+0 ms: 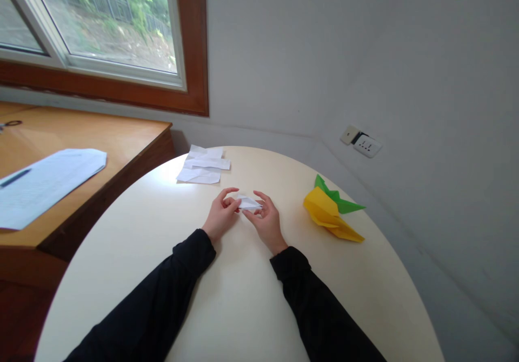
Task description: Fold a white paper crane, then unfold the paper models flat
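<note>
Between my two hands is a small piece of folded white paper, roughly pointed at its right end. My left hand pinches its left side between thumb and fingers, the index finger arched above. At the right end, my right hand has its thumb below and fingers curled around the paper's tip. Both hands are just over the round cream table. Yellow folded paper and green folded paper lie together to the right of my right hand.
White paper pieces lie overlapping at the table's far edge. On the left, a wooden desk bears a stack of paper sheets, a pen and part of a pair of scissors. A wall socket is beyond the table.
</note>
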The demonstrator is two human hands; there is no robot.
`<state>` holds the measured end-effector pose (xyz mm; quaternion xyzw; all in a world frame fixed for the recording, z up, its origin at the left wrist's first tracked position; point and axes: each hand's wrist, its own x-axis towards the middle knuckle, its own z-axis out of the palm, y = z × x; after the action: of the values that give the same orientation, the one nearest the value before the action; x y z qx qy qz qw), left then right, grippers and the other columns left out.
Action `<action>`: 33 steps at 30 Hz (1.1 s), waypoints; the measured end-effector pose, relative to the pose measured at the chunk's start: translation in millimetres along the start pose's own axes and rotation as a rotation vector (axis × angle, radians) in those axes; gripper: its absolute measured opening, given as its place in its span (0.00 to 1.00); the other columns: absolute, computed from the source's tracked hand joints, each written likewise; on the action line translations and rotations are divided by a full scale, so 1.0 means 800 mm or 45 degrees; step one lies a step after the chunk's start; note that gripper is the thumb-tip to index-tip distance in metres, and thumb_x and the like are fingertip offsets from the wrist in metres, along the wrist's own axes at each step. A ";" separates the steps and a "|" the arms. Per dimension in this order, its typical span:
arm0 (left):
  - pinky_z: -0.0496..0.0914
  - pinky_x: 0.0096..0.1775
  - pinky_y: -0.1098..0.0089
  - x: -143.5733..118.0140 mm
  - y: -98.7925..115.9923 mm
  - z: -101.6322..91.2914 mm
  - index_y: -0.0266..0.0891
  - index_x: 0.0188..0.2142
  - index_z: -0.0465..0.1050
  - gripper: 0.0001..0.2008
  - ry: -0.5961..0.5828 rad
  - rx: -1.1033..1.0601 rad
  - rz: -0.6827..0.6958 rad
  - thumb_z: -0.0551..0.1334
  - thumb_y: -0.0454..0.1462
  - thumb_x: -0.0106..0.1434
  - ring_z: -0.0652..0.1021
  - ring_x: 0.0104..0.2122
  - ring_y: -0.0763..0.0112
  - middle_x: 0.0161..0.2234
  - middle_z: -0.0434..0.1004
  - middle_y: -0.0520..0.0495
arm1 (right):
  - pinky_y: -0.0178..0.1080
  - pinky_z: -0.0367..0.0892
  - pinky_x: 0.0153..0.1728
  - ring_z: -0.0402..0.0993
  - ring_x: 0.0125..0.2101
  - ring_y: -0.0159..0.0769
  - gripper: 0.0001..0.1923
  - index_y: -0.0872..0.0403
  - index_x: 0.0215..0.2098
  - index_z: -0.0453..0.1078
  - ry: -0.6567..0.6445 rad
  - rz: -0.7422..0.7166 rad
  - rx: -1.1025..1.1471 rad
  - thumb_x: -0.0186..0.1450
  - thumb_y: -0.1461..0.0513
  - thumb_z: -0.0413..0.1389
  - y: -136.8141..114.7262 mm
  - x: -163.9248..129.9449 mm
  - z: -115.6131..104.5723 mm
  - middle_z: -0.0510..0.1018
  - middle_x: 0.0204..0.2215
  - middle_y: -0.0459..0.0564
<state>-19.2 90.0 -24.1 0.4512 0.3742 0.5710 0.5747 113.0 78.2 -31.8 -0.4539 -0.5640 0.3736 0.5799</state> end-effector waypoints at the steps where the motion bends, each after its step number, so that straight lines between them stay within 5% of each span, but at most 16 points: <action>1: 0.61 0.26 0.75 -0.001 0.001 0.001 0.39 0.40 0.68 0.19 -0.031 0.026 -0.001 0.66 0.42 0.49 0.68 0.21 0.78 0.18 0.65 0.58 | 0.35 0.66 0.30 0.72 0.35 0.36 0.28 0.53 0.47 0.65 0.012 -0.002 0.010 0.49 0.61 0.63 -0.001 0.000 0.000 0.74 0.36 0.50; 19: 0.66 0.38 0.68 0.002 -0.001 0.000 0.34 0.32 0.74 0.14 -0.107 0.241 0.098 0.65 0.43 0.50 0.74 0.33 0.67 0.32 0.76 0.45 | 0.36 0.66 0.31 0.74 0.31 0.35 0.26 0.54 0.48 0.59 0.054 -0.019 0.087 0.53 0.63 0.60 -0.007 -0.002 0.002 0.76 0.28 0.47; 33: 0.63 0.32 0.71 -0.001 0.007 0.002 0.33 0.27 0.76 0.11 -0.108 0.310 0.042 0.62 0.40 0.50 0.71 0.26 0.72 0.24 0.75 0.49 | 0.38 0.68 0.33 0.74 0.31 0.34 0.22 0.53 0.46 0.62 0.006 -0.016 0.093 0.53 0.61 0.60 -0.004 -0.002 0.001 0.76 0.30 0.48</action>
<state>-19.4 88.4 -18.4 0.5476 0.4087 0.5110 0.5215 112.2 76.0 -29.1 -0.4299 -0.5514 0.3891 0.5998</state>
